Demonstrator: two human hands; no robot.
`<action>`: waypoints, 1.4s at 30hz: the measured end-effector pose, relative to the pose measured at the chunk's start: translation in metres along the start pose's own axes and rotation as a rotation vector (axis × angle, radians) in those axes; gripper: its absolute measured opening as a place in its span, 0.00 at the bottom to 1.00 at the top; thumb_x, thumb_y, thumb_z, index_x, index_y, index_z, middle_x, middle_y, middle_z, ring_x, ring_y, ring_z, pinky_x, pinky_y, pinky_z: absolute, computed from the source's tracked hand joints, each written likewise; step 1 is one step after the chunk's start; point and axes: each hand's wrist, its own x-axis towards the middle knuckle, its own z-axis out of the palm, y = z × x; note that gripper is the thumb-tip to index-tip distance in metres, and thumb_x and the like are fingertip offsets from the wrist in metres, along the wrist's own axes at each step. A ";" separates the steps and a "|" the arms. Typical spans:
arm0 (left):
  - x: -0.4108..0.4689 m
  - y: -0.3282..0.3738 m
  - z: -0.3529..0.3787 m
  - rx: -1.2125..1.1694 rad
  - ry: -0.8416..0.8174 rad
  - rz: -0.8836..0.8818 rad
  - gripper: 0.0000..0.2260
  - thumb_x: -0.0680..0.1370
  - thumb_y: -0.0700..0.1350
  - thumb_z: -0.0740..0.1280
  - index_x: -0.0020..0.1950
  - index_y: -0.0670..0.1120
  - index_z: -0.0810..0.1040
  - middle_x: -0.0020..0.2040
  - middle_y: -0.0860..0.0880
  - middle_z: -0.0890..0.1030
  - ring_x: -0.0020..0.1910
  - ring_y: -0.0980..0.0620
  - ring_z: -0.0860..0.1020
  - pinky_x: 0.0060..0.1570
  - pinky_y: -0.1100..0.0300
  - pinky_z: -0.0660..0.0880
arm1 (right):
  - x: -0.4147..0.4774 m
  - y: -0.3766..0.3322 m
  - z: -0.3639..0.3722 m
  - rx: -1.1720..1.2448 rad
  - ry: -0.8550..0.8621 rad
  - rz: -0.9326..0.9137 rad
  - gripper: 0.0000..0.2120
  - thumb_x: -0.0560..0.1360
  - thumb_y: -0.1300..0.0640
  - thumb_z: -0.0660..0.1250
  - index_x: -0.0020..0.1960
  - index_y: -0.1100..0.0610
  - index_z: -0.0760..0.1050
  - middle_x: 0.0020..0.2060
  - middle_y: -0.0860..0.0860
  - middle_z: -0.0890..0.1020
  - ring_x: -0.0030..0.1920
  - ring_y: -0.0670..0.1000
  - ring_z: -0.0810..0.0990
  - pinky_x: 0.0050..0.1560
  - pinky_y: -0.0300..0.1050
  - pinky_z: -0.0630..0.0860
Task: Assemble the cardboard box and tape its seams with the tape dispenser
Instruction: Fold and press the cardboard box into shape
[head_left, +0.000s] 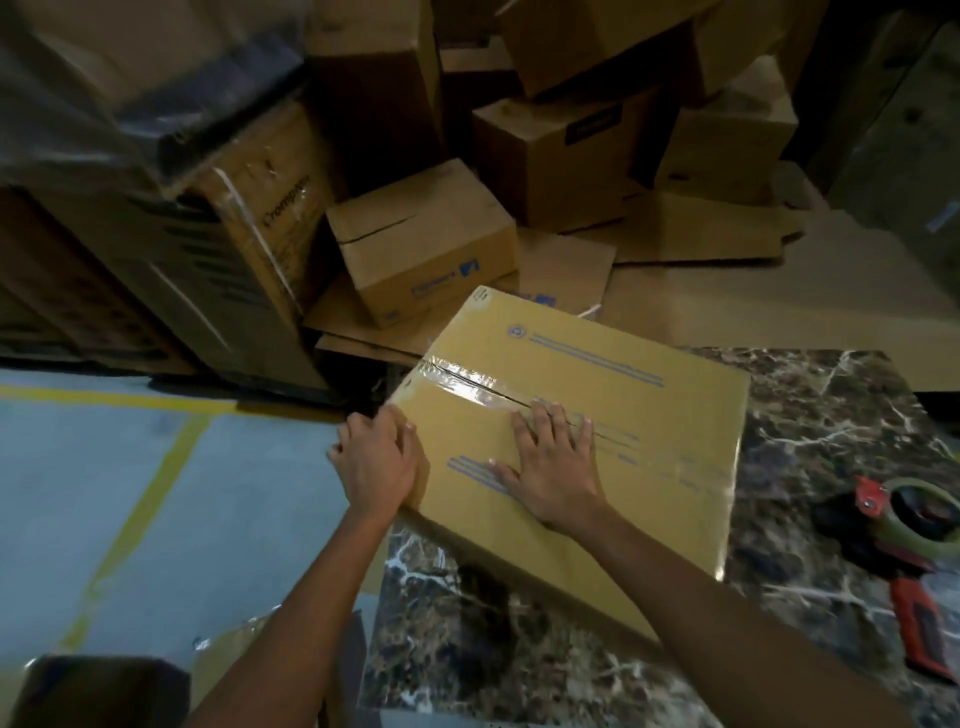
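In the head view, the cardboard box (613, 447) is set on the marble table (810, 540). Its left edge is gripped by the curled left hand (376, 457), and its top is pressed by the flat, spread right hand (550, 462). The tape dispenser (904, 530) is seen on the table, well apart to the right.

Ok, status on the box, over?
Left hand holds cardboard box corner. Right hand flat on taped seam. Tape dispenser lies aside on table; nothing in the way.
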 end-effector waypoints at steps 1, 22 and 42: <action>-0.010 -0.005 -0.004 0.006 -0.010 -0.002 0.13 0.79 0.54 0.60 0.59 0.49 0.73 0.52 0.42 0.74 0.54 0.42 0.72 0.50 0.48 0.69 | 0.004 0.001 -0.001 0.007 -0.001 -0.021 0.37 0.78 0.31 0.44 0.80 0.52 0.47 0.81 0.55 0.47 0.80 0.59 0.42 0.74 0.71 0.40; 0.026 0.005 -0.005 0.039 -0.223 1.235 0.31 0.81 0.59 0.54 0.79 0.46 0.53 0.80 0.45 0.50 0.79 0.45 0.47 0.75 0.51 0.53 | -0.075 -0.011 0.025 0.024 0.076 0.016 0.35 0.77 0.35 0.45 0.78 0.53 0.59 0.80 0.60 0.53 0.79 0.64 0.47 0.75 0.70 0.47; -0.064 0.099 0.027 -0.036 -0.169 0.714 0.24 0.81 0.53 0.46 0.77 0.54 0.62 0.77 0.53 0.63 0.77 0.52 0.58 0.74 0.50 0.56 | -0.106 0.052 0.022 0.100 0.261 0.245 0.27 0.77 0.40 0.50 0.68 0.52 0.73 0.75 0.57 0.67 0.77 0.58 0.62 0.72 0.65 0.60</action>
